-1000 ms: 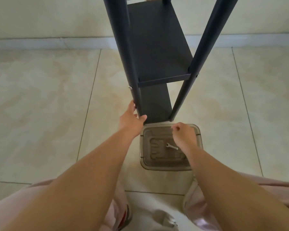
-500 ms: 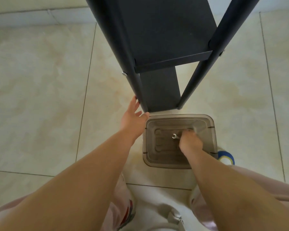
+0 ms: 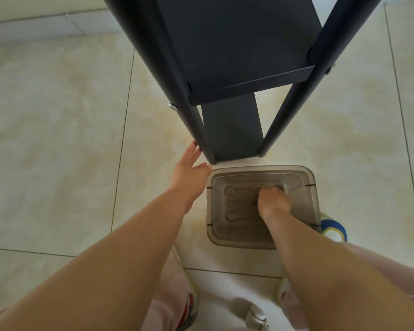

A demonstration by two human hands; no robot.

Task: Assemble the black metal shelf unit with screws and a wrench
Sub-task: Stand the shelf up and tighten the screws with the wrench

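Shelf (image 3: 239, 56) upright on tile floor (image 3: 58, 139). L hand (image 3: 189, 167) spread, fingers on front-left post. R hand (image 3: 274, 199) curled inside clear bin (image 3: 311, 187) just before shelf; contents hidden, wrench unseen. Tape roll (image 3: 335, 229) beside bin.

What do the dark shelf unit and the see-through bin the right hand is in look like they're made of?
Black shelf unit: likely painted metal; matte, thin folded shelf edge, with a shiny silver screw head on the leg. Translucent grey square bin: looks like moulded plastic; the floor shows faintly through its rounded walls, and the base is ribbed.
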